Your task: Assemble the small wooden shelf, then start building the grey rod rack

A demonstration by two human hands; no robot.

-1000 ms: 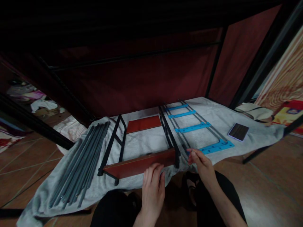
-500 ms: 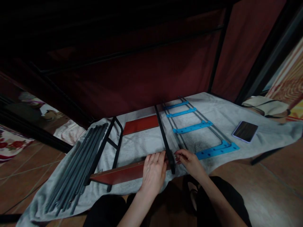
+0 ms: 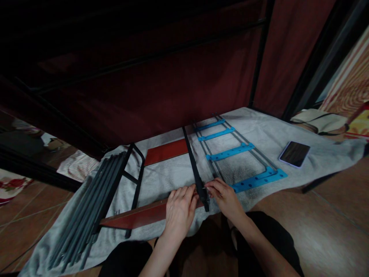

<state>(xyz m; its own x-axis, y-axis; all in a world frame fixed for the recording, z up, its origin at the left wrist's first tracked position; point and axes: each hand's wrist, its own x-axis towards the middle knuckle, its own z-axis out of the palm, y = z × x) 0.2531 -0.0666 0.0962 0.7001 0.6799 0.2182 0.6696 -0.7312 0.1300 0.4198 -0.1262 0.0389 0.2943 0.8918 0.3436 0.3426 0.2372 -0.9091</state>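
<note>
My left hand [image 3: 180, 209] grips the near red-brown board [image 3: 138, 216], with the fingers over its upper edge and the thumb on the near side. That board stands on edge between two black metal frames. My right hand [image 3: 223, 194] is closed in a pinch at the near end of the right black frame [image 3: 193, 165]. A small, thin, light metal piece [image 3: 205, 187] shows at its fingertips, against the frame; its kind is too small to make out. The left black frame [image 3: 126, 174] has a crossbar and a bent top. A second red board [image 3: 166, 151] lies between the frames farther back.
Several grey metal tubes [image 3: 86, 215] lie at the left on a grey cloth [image 3: 256, 127]. Blue perforated strips [image 3: 256, 181] with grey rods are laid out at the right, beside a phone [image 3: 294, 154]. A dark red panel [image 3: 173, 84] rises behind. A pale bag [image 3: 318, 120] sits far right.
The view has shifted slightly, so everything sits a little farther left. Both hands keep their places at the board and frame; the right fingers have moved only slightly.
</note>
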